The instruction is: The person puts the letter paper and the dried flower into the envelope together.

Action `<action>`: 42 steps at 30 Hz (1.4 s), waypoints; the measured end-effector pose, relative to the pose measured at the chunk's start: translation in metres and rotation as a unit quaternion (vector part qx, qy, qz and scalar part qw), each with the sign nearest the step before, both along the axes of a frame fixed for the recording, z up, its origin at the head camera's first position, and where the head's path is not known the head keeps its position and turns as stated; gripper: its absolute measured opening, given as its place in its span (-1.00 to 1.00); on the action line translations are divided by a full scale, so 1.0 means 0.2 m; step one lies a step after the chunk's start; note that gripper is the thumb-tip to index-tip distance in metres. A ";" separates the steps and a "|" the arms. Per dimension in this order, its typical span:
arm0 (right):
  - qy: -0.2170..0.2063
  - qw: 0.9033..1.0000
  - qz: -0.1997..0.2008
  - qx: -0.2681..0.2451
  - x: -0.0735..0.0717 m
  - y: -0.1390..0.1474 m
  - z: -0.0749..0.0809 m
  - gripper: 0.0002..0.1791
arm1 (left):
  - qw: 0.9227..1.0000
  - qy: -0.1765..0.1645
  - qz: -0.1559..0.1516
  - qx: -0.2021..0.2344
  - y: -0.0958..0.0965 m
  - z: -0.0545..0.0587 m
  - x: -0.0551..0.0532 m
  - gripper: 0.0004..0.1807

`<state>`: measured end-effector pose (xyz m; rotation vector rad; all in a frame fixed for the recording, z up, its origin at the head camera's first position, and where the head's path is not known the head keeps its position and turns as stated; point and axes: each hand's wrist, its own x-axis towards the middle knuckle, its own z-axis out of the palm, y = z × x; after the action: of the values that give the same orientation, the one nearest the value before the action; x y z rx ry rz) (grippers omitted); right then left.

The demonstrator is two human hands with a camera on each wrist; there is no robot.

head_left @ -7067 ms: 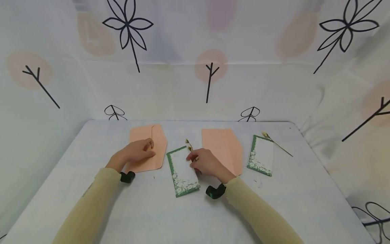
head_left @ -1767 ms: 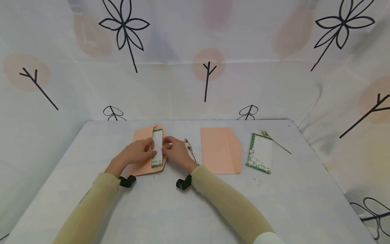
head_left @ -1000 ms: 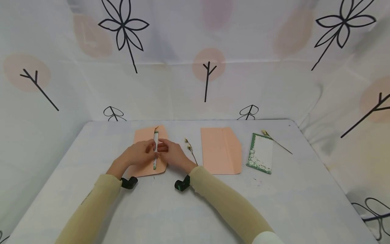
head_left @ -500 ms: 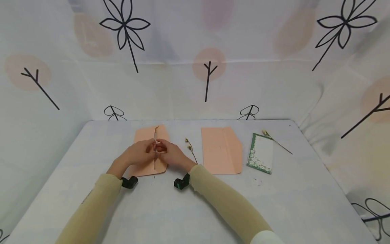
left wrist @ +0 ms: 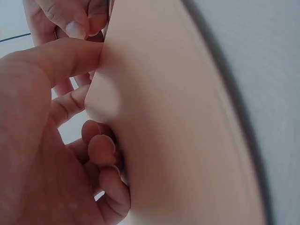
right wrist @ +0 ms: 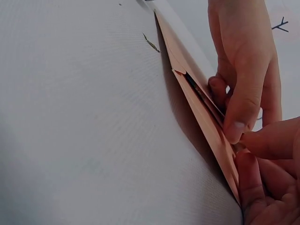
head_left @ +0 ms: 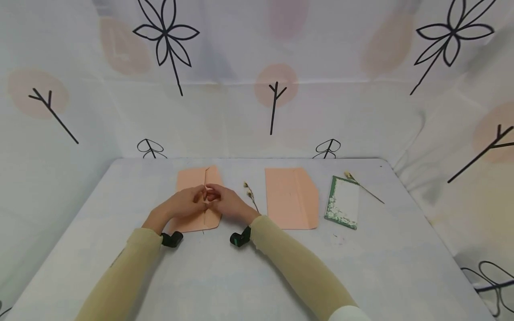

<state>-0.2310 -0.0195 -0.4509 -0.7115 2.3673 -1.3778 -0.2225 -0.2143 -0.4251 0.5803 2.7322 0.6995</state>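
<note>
A peach envelope (head_left: 189, 177) lies at the left of the table, its flap side toward the right. My left hand (head_left: 185, 201) pinches the edge of its opening, with the thumb on top in the left wrist view. At the same opening, my right hand (head_left: 232, 204) holds its thumb and fingertips against the edge of a green-bordered card (right wrist: 199, 89). Only a thin dark green line of that card shows inside the slot in the right wrist view; the envelope hides the remainder. The fingertips of both hands meet there.
Right of my right hand lies a dried flower sprig (head_left: 250, 193). A second peach envelope (head_left: 287, 198) lies beyond it, then another green-bordered card (head_left: 343, 203) and a second sprig (head_left: 367, 189) overlapping its upper corner. A patterned cloth (head_left: 225, 111) rises behind the table.
The card lay on the table first, under my right hand. It then slid leftward into the left envelope, leaving a narrowing strip, and is now hidden from the head view. The left hand stayed there.
</note>
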 end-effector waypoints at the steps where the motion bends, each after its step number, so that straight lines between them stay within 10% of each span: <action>1: 0.000 1.000 0.000 -0.001 0.00 0.00 0.00 -0.36 | 1.000 -0.003 0.001 0.001 0.00 0.00 0.00 -0.74; 18: 0.015 0.998 -0.050 -0.017 0.01 0.04 0.00 -0.56 | 0.999 -0.030 0.010 -0.014 0.02 0.01 0.01 -0.77; 42: 0.053 0.994 -0.092 -0.002 0.08 0.28 0.19 -0.63 | 0.999 -0.034 0.018 -0.017 0.02 0.01 0.01 -0.78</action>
<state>-0.2146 0.0357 -0.4133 -0.5938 2.5698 -1.4510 -0.2214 -0.2093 -0.4236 0.4919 2.6930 0.6685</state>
